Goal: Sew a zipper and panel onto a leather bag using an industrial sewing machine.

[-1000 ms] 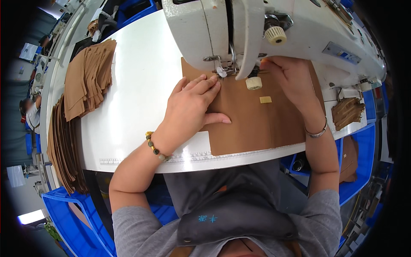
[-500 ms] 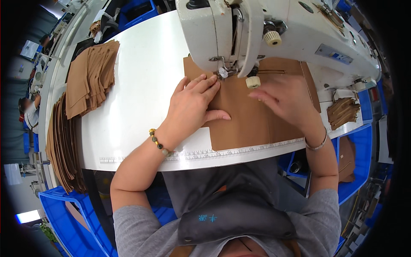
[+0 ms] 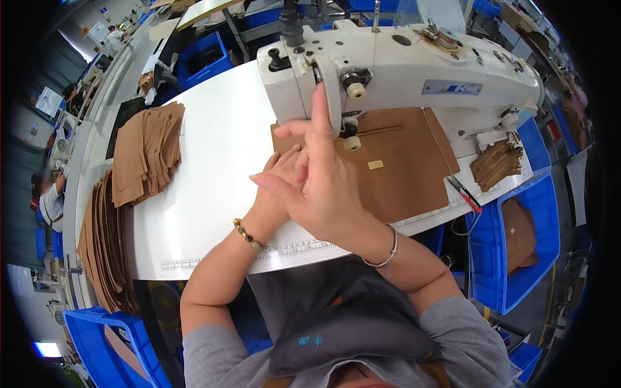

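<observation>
White table [image 3: 213, 161]: brown fabric panel [image 3: 401, 174] (small yellow rectangular label [image 3: 376, 165]); right hand [image 3: 323, 187] raised, open; left hand [image 3: 284, 178] flat on panel.

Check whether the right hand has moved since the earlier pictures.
Yes. The right hand has left the brown fabric panel right of the sewing machine head and crossed leftward, raised in front of it, above the left hand.
</observation>
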Motion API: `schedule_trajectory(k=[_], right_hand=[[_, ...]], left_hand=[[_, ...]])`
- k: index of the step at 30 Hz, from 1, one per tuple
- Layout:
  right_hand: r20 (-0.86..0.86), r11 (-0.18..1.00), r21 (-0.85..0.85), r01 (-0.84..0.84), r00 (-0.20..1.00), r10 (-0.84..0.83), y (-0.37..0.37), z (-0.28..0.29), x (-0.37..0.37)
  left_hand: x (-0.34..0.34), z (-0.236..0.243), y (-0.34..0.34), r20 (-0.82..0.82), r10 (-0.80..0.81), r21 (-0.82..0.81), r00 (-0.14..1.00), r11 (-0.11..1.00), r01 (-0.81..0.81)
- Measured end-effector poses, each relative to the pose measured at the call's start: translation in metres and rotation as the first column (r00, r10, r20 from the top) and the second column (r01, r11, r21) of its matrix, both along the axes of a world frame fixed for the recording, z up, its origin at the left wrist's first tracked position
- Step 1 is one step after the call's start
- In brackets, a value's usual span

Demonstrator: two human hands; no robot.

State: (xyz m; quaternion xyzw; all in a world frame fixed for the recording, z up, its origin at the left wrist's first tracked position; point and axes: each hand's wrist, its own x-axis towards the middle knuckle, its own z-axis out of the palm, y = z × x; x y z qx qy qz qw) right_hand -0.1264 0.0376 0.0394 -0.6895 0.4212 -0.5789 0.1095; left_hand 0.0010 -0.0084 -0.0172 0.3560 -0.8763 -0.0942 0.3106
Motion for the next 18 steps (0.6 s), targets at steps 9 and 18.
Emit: schedule_trajectory(k=[9,18], right_hand=[[-0.016,0.965,-0.241,-0.104,0.995,0.103,0.014,-0.001,-0.017],[-0.055,0.968,-0.028,-0.248,0.968,0.246,0.033,0.01,-0.038]], left_hand=[[0.009,0.005,0.006,0.263,0.002,-0.047,0.965,0.999,0.011],[0.001,0.018,0.036,0.248,-0.157,-0.002,0.956,0.987,0.162]])
